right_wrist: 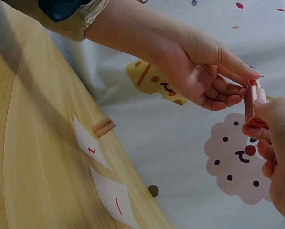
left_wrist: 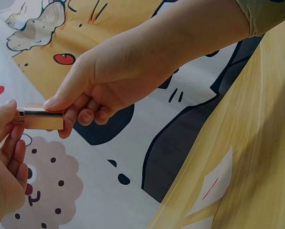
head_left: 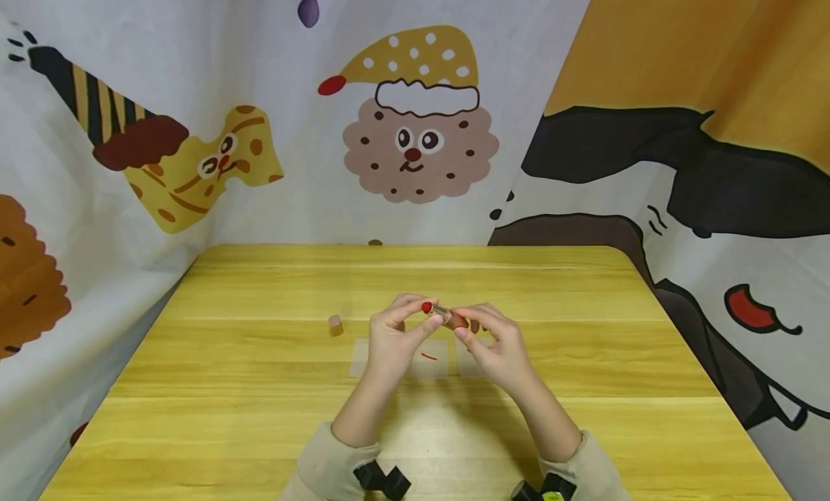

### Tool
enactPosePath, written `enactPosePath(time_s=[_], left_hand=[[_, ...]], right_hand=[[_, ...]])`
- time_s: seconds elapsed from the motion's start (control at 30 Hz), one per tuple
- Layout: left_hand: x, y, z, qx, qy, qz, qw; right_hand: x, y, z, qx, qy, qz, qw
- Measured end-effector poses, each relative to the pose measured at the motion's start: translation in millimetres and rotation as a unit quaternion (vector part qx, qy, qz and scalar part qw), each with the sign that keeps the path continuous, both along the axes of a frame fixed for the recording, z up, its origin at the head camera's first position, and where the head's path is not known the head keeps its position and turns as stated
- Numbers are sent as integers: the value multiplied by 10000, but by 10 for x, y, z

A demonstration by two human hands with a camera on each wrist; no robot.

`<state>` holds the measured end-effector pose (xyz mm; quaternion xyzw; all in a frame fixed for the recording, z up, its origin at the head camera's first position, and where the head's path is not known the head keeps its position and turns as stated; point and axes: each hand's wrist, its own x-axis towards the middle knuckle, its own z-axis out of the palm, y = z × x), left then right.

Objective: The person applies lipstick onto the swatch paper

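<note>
Both hands hold one lipstick (head_left: 456, 321) above the table, its red tip (head_left: 426, 307) exposed and turned to the left in the head view. My left hand (head_left: 393, 339) pinches the shiny metal tube near the tip between thumb and finger. The rose-gold base (left_wrist: 44, 120) is pinched by my right hand (head_left: 502, 346), its other fingers loosely curled. On the table, left of the hands, stands a small rose-gold lipstick cap (right_wrist: 103, 127). Below the hands lie two pale paper pieces, the left paper (head_left: 418, 370) and the right paper (left_wrist: 223, 171), each with a short red stroke.
The wood-grain table (head_left: 259, 429) reaches back to a hanging cloth (head_left: 292, 198) printed with cartoon figures. Black wrist devices (head_left: 382, 479) sit at both beige sleeves. The right hand partly covers the right paper in the head view.
</note>
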<state>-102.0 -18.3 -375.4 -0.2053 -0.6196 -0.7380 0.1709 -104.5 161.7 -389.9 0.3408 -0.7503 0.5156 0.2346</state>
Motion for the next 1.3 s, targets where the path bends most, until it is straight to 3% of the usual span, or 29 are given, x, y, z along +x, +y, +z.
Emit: enactPosePath(time_s=[0.63, 1.3], left_hand=[[5, 8, -21, 390, 144, -199, 9989], [5, 10, -20, 210, 46, -25, 9998]], right_hand=[[-4, -14, 8, -128, 307, -237, 9992], [9, -21, 6, -212, 137, -496, 9984]])
